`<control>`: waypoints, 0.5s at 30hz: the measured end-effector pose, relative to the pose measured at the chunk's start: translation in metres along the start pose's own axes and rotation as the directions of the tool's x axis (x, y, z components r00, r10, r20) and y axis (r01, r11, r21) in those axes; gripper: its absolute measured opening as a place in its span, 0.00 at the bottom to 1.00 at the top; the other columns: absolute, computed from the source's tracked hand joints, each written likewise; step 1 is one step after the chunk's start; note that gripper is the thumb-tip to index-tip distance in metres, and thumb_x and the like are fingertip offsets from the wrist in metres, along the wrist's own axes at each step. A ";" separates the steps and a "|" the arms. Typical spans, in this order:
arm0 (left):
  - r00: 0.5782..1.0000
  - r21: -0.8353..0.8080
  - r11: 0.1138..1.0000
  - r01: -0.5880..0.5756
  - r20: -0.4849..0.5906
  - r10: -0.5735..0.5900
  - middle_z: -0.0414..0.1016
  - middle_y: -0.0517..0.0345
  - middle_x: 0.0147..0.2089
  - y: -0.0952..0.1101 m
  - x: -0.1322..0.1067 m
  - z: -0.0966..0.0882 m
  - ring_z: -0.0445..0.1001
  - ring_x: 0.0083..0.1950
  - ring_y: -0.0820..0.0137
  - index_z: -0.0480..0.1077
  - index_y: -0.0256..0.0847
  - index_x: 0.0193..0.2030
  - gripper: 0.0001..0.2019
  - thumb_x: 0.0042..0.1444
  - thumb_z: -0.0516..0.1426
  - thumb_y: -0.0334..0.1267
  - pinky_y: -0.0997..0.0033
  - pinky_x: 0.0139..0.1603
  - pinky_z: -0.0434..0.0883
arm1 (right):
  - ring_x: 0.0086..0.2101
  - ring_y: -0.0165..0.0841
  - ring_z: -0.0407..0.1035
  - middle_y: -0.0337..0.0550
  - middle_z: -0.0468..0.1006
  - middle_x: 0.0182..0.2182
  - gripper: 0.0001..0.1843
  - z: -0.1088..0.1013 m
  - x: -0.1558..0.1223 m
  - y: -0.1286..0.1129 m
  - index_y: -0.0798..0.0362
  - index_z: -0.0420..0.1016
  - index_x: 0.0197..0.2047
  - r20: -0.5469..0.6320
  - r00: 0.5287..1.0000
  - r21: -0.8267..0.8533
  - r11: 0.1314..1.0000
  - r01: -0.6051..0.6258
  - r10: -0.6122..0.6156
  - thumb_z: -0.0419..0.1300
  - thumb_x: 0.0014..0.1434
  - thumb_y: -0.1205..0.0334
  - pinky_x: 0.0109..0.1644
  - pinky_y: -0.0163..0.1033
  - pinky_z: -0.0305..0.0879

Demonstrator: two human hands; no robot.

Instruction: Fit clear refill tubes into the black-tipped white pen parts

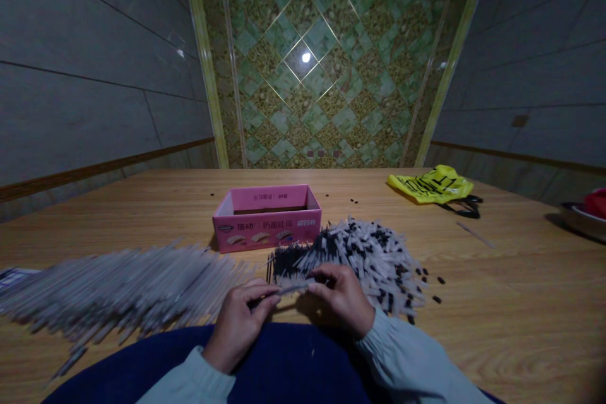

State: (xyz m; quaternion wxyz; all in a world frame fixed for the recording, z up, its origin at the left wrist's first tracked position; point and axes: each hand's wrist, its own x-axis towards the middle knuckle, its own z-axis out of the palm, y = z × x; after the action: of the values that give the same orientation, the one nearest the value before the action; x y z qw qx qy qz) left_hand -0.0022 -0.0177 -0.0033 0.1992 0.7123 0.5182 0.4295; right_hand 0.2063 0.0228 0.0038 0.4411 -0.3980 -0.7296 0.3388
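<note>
My left hand (239,322) and my right hand (343,297) meet at the table's front edge and pinch the two ends of one thin grey stick (292,289) between them. Behind my right hand lies a heap of grey sticks with black tips (364,252). A wide pile of plain grey sticks (118,287) spreads to the left of my left hand. Beyond both hands stands an open pink cardboard box (267,218).
A yellow bag with black straps (433,185) lies at the back right of the wooden table (497,303). Small black caps (433,281) are scattered right of the heap. A metal bowl with something red (587,214) sits at the right edge. Tiled walls close in behind.
</note>
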 end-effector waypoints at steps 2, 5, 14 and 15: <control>0.999 0.047 0.998 -0.045 0.006 0.045 0.78 0.54 0.33 0.001 -0.001 -0.001 0.75 0.36 0.66 0.78 0.44 0.39 0.10 0.54 0.56 0.37 0.68 0.38 0.70 | 0.26 0.32 0.65 0.39 0.72 0.21 0.07 0.000 -0.001 0.000 0.56 0.76 0.26 0.014 1.000 -0.014 1.000 -0.007 0.007 0.62 0.50 0.61 0.29 0.33 0.57; 0.995 0.097 0.990 -0.098 0.013 0.097 0.77 0.55 0.33 0.001 -0.001 -0.002 0.74 0.36 0.67 0.77 0.45 0.41 0.11 0.54 0.55 0.36 0.69 0.37 0.69 | 0.23 0.29 0.60 0.36 0.67 0.17 0.12 0.001 -0.001 0.001 0.56 0.71 0.19 0.036 0.999 0.015 0.999 -0.039 0.038 0.61 0.50 0.59 0.26 0.32 0.52; 0.982 0.183 0.967 -0.175 -0.036 0.184 0.77 0.55 0.33 -0.002 -0.005 0.002 0.74 0.36 0.67 0.76 0.47 0.43 0.12 0.55 0.54 0.36 0.69 0.36 0.69 | 0.15 0.25 0.57 0.34 0.64 0.13 0.21 0.010 -0.002 0.001 0.55 0.65 0.16 0.146 0.946 0.383 0.865 -0.325 0.291 0.65 0.42 0.47 0.19 0.31 0.53; 0.980 0.194 0.964 -0.183 -0.041 0.194 0.77 0.55 0.33 -0.002 -0.005 0.001 0.74 0.36 0.67 0.76 0.47 0.44 0.12 0.55 0.54 0.35 0.69 0.36 0.69 | 0.14 0.24 0.57 0.34 0.64 0.12 0.21 0.012 -0.003 0.000 0.55 0.65 0.17 0.180 0.920 0.442 0.807 -0.393 0.349 0.66 0.40 0.46 0.18 0.31 0.55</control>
State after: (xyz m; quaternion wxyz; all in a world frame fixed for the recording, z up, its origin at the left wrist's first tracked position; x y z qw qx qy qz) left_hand -0.0026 -0.0217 -0.0076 0.0734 0.7611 0.4921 0.4162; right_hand 0.1964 0.0187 -0.0017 0.4160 -0.3986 -0.5528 0.6021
